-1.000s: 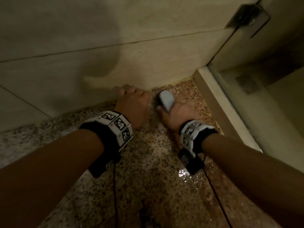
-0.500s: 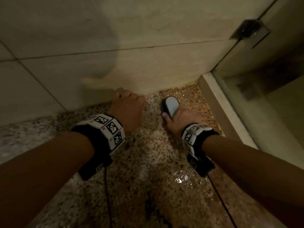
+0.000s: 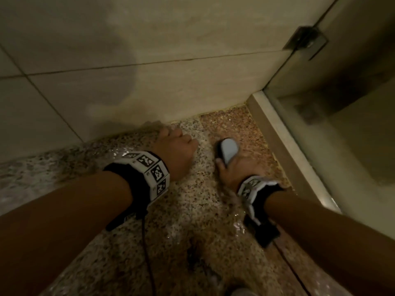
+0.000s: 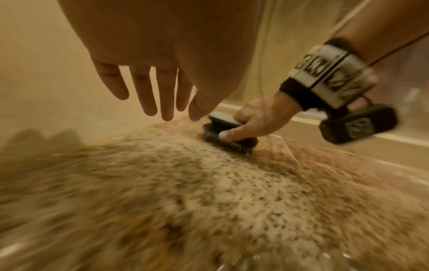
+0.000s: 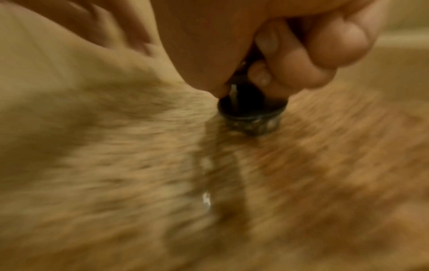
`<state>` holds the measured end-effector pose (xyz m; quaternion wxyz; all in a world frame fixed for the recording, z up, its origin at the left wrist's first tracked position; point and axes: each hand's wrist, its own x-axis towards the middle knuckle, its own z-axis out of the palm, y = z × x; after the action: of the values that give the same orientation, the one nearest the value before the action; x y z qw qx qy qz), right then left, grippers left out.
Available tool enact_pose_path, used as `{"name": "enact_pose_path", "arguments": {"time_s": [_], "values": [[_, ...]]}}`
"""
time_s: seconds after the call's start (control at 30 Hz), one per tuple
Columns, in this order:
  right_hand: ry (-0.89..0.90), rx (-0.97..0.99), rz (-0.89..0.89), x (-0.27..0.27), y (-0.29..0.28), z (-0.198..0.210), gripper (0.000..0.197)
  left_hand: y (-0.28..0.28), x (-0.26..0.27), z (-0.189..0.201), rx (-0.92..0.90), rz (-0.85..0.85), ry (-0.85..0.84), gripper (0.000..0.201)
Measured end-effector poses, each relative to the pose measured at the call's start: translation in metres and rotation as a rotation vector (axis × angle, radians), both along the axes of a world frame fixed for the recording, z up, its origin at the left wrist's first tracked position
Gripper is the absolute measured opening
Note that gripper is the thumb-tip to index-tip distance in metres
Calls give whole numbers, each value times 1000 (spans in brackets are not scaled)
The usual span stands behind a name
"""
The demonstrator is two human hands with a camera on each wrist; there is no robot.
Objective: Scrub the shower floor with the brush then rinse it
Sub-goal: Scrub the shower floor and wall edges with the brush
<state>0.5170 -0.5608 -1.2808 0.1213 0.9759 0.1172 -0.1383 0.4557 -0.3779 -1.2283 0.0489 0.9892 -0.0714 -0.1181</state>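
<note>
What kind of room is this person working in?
Most likely a shower stall in a bathroom: a wet speckled stone floor, a tiled wall, and a glass panel on a raised curb. The right hand grips a scrub brush.

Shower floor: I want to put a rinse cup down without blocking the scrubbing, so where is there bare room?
Bare floor lies between the two forearms, nearer the person. A smaller patch sits between the brush and the raised curb. It is crowded at the wall, where the left hand and right hand work.
</note>
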Motion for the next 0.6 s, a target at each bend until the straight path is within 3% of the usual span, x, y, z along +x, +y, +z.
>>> {"name": "enact_pose_path", "arguments": {"time_s": [0.03,0.1,0.17,0.2,0.27,0.33,0.4,0.5,0.6], "values": [[49,59,28,-19,5,-4,77,-7,2,0,-23,-19,19,44],[194,156,247,-58,9,8,62,-29,13,1,-90,-86,58,53],[284,137,440,-65,6,23,46,-50,18,1,-141,-146,21,51],[255,97,388,-52,-4,23,45,-60,20,2,-167,-160,-17,45],[172,47,55,-13,-30,13,60,-68,19,-1,-198,-157,-69,39],[81,30,-263,13,-48,7,81,-70,19,-6,-183,-165,-32,46],[75,28,-303,11,-53,2,83,-70,21,-10,-162,-173,15,50],[112,58,-172,1,-55,-2,75,-72,25,-15,-143,-177,25,50],[66,42,-422,25,-78,3,86,-77,25,-17,-148,-182,32,57]]}}
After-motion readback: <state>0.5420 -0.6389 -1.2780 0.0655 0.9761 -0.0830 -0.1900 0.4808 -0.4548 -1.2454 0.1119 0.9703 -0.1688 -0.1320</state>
